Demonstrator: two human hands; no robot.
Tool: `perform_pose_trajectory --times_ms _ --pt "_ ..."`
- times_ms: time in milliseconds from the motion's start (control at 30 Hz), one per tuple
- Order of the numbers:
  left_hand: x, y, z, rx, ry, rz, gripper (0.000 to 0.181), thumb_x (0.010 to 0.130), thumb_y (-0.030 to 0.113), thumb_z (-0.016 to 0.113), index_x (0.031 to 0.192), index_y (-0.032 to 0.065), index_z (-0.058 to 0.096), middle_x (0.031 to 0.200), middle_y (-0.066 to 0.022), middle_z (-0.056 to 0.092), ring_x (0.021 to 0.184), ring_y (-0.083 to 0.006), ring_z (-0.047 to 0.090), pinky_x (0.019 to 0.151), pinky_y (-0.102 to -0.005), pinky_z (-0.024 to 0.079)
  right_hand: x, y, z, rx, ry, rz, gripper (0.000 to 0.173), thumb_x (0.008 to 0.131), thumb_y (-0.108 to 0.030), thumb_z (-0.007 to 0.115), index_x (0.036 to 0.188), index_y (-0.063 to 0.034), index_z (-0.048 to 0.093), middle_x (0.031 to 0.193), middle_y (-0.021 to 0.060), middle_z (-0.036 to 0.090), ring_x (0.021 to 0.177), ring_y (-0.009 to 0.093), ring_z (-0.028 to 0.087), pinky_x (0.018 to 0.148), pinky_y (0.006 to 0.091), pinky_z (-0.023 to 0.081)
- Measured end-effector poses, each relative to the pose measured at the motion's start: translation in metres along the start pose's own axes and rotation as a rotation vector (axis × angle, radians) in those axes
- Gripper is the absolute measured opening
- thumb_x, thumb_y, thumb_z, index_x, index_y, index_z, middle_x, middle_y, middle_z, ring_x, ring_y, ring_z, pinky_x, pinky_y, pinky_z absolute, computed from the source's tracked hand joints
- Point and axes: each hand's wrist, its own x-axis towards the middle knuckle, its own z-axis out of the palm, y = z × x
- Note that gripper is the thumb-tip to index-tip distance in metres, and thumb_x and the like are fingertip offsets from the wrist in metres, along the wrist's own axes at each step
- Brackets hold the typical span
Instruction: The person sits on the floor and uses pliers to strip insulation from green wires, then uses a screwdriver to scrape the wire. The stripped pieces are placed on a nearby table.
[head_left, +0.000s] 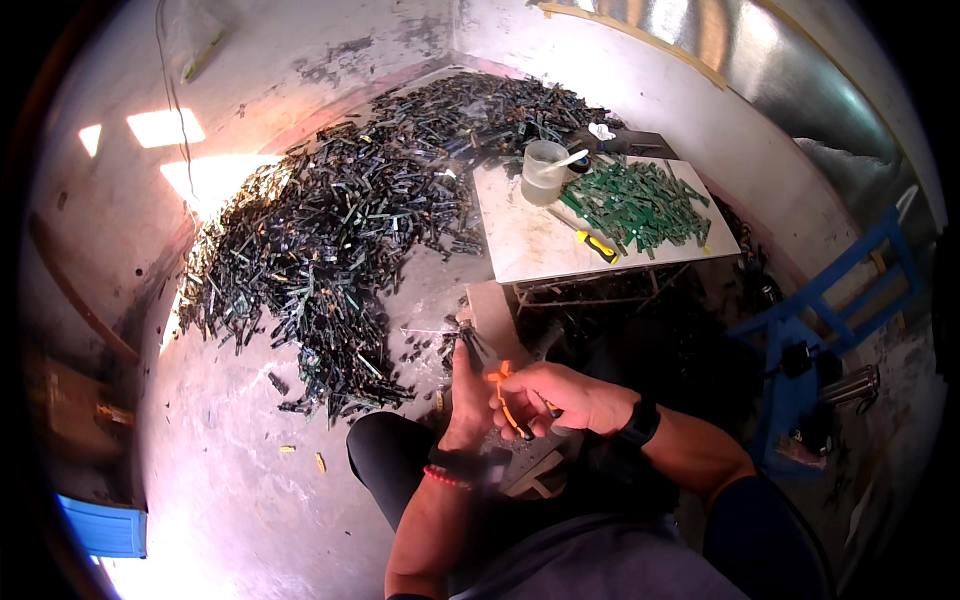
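My right hand (551, 397) is closed around the orange-and-black handles of pliers (504, 394). Close beside it on the left, my left hand (470, 397) holds a small dark piece (466, 330) at its fingertips, blurred so that its kind cannot be told. Thin wire-like strands stick out to the left of this piece. Beyond the hands, a white board (525, 247) bears a heap of green circuit board strips (645, 206), a yellow-and-black handled screwdriver (598, 246) and a clear plastic cup (542, 174) with liquid and a white spoon-like tool (574, 159).
A large pile of dark narrow electronic pieces (352, 225) covers the floor along the walls. A blue chair (787, 375) with tools on it stands at right. A blue plastic object (105, 527) lies lower left. Small yellow pieces (321, 462) are on the floor.
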Motion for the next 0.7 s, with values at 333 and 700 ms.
perform_pose_trajectory --times_ms 333,700 --pt "-0.007 -0.004 0.022 0.236 0.212 0.111 0.077 0.087 0.068 0.022 0.123 0.0058 0.047 0.11 -0.0139 0.056 0.097 -0.0288 0.055 0.084 -0.0398 0.047 0.002 0.008 0.003 0.127 -0.05 0.014 0.028 0.092 -0.027 0.043 0.094 -0.0036 0.058 0.08 0.0091 0.066 0.071 0.018 0.064 0.045 0.0246 0.042" --pt "-0.003 0.0 0.01 0.198 0.301 0.036 0.087 0.082 0.075 0.019 0.121 0.0028 0.048 0.104 -0.0189 0.057 0.086 -0.0378 0.058 0.068 -0.0464 0.051 0.009 0.017 -0.002 0.24 -0.077 -0.11 0.03 0.092 -0.026 0.046 0.095 0.0014 0.056 0.081 0.0119 0.061 0.067 0.021 0.061 0.041 0.0218 0.037"
